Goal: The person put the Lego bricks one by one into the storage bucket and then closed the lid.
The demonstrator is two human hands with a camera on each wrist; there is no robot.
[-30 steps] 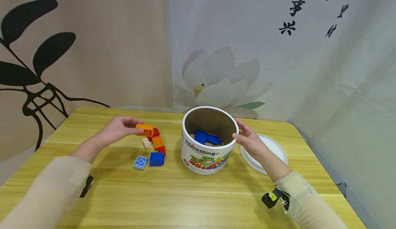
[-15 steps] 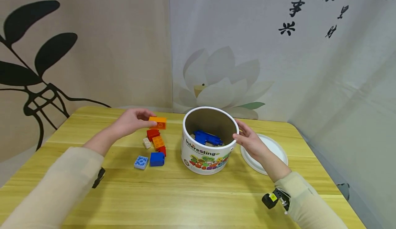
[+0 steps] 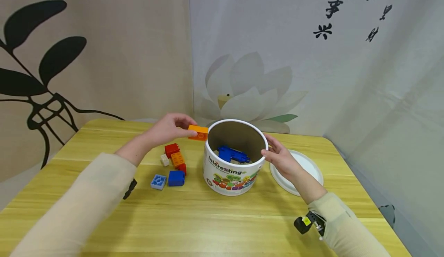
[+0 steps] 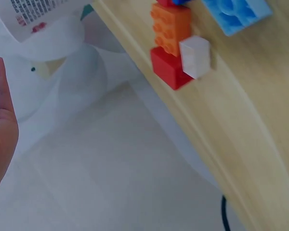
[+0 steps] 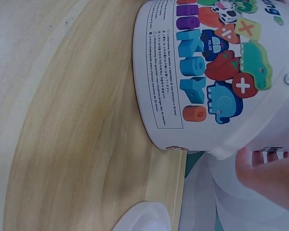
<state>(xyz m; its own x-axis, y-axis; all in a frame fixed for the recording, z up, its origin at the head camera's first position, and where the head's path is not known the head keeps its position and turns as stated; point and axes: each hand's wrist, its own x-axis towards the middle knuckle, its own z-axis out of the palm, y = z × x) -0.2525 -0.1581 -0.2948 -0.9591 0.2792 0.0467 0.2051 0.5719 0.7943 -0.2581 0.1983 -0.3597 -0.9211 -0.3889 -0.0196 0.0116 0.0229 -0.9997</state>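
Between thumb and fingers my left hand point(image 3: 170, 129) pinches an orange toy brick point(image 3: 198, 133), held up at the left rim of a white printed bucket point(image 3: 227, 178). My right hand point(image 3: 282, 158) grips the bucket's right rim, thumb toward the front. Blue bricks point(image 3: 230, 155) lie inside the bucket. In the right wrist view the bucket's printed side and pale handle point(image 5: 260, 120) show, with the right hand point(image 5: 269, 173) at its edge. Only part of the left hand point(image 4: 4, 130) appears in the left wrist view.
Left of the bucket lie red point(image 3: 171, 149), orange point(image 3: 177, 159), white point(image 3: 164, 160), blue point(image 3: 176, 178) and light blue point(image 3: 158, 182) bricks. A white round lid point(image 3: 306, 168) rests on the wooden table point(image 3: 215, 226) at right. A printed curtain point(image 3: 145, 56) hangs behind.
My left hand has carried the orange brick rightward and slightly up, from above the loose bricks to the bucket's rim. The right hand and the bucket have stayed in place.
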